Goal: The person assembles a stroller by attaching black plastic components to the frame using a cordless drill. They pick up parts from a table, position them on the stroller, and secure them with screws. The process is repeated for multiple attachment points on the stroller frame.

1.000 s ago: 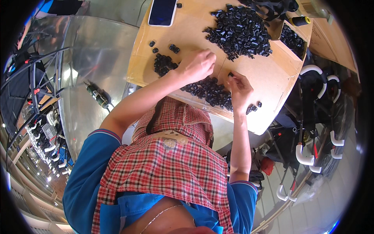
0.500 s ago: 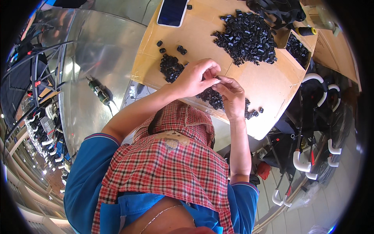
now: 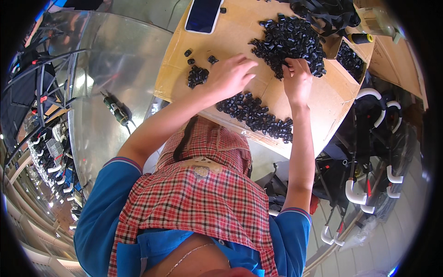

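Observation:
My right hand [image 3: 297,84] reaches into the near edge of a large pile of small black plastic parts [image 3: 300,39]. Its thumb and fingers are pinched together on one of the parts, mostly hidden by the fingertips. Over the cardboard, my left hand [image 3: 230,76] hangs half curled, its thumb and fingers apart and no part visible in it; its palm is hidden. Below the hands, a row of black plastic pieces [image 3: 256,114] lies along the near table edge. Beside my left wrist is a smaller cluster of black pieces [image 3: 197,76].
Cardboard [image 3: 332,99] covers the table. A phone [image 3: 203,16] lies at the far left, black straps [image 3: 330,16] at the back. To the right are a cardboard box of black parts [image 3: 350,60] and a yellow-black spool [image 3: 361,38]. A power screwdriver [image 3: 116,110] rests on the metal surface.
My hands, together over a small part before, are now apart. The right one has moved up and right to the large pile; the left has shifted slightly up and its fingers have loosened.

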`<state>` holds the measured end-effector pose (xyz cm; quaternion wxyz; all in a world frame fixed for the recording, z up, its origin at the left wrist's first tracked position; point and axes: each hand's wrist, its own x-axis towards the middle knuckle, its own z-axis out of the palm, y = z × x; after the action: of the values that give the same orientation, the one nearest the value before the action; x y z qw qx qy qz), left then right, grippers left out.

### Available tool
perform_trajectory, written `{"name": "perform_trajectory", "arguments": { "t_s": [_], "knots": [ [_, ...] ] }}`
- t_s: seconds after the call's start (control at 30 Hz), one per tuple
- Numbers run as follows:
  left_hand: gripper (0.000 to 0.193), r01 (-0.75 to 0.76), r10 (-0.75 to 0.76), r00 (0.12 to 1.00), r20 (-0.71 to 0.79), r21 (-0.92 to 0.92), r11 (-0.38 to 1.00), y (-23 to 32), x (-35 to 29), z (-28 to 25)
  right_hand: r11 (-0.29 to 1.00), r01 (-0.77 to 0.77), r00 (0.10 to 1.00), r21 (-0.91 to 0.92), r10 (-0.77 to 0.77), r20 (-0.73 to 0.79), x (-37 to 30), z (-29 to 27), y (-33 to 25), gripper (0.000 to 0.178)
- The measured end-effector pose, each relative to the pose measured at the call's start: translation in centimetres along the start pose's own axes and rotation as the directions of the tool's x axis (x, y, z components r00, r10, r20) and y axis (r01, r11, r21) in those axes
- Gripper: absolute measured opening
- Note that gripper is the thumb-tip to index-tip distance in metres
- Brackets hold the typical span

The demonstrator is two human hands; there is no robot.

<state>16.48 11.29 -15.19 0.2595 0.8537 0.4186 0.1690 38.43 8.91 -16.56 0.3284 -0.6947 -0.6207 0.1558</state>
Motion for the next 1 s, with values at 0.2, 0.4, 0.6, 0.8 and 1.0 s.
{"name": "perform_trajectory", "arguments": {
  "t_s": [0.2,0.4,0.6,0.8,1.0],
  "knots": [
    [0.007,-0.037,0.046,0.991,-0.125,0.078,0.996,1.4,3.8,4.2,1.000,0.008,1.000,0.024,-0.008,-0.013,-0.3,-0.7,-0.2,0.010],
    [0.010,0.017,-0.048,0.995,-0.087,-0.329,0.944,1.4,1.8,3.4,0.810,-0.353,0.925,0.467,0.378,0.044,-4.2,-1.8,-1.5,0.011],
    [0.011,0.131,-0.051,0.988,0.147,-0.607,0.784,4.4,-1.1,-0.7,0.396,-0.558,0.807,0.729,0.463,0.367,-7.7,-1.0,-4.3,0.021],
    [0.008,-0.042,0.053,0.999,0.004,-0.530,0.847,3.9,-2.0,-1.5,0.264,-0.608,0.773,0.749,0.411,0.483,-8.1,-0.7,-5.6,0.022],
    [0.011,0.008,-0.019,1.000,-0.013,-0.587,0.809,2.8,-3.2,-1.9,-0.033,-0.648,0.721,0.761,0.295,0.627,-8.5,-0.2,-6.6,0.022]
  ]
}}
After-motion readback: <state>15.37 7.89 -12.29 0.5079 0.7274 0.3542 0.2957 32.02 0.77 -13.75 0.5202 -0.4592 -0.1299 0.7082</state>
